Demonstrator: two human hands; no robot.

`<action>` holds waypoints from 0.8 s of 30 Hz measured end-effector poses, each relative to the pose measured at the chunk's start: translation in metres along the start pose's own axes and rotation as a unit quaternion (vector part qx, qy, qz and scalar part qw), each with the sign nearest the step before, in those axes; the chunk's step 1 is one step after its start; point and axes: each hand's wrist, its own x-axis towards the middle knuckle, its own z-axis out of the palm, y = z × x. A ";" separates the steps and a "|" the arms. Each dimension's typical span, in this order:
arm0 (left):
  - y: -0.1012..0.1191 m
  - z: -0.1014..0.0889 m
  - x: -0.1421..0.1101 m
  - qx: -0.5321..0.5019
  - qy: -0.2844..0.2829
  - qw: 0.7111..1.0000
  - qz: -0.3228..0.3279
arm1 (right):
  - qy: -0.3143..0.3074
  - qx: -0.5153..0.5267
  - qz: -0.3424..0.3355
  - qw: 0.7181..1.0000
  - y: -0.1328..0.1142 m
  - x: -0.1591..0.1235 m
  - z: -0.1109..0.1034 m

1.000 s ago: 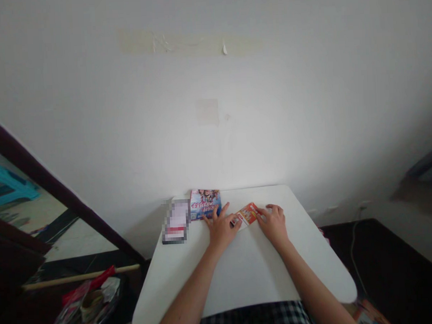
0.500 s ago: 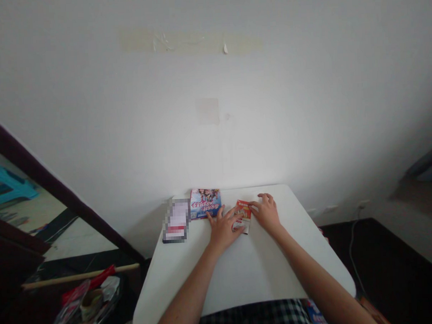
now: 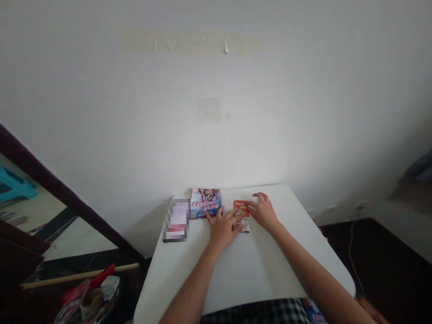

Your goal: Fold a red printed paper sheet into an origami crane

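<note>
Standing by a pale wall (image 3: pixel 215 152), the white table (image 3: pixel 249 270) bears 1 orange-and-white leaflet (image 3: pixel 244 218).

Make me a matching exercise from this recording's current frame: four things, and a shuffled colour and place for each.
1. Smaller leaflet
2. Larger leaflet
3. Stool
4. Table

A. Turquoise, at the picture's far left
B. White, beneath the forearms
C. Orange and white, at the fingertips of the left hand and right hand
D. Mostly blue, near the wall

Pairs: 1-C, 2-D, 3-A, 4-B.
</note>
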 end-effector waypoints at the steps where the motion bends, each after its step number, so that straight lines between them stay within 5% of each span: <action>1: 0.000 0.000 0.000 -0.003 0.000 1.000 0.000 | 0.000 0.000 -0.001 1.000 -0.001 -0.001 -0.001; 24: 0.004 -0.003 -0.001 -0.005 0.022 1.000 -0.013 | -0.018 0.039 0.004 0.999 -0.003 -0.022 -0.009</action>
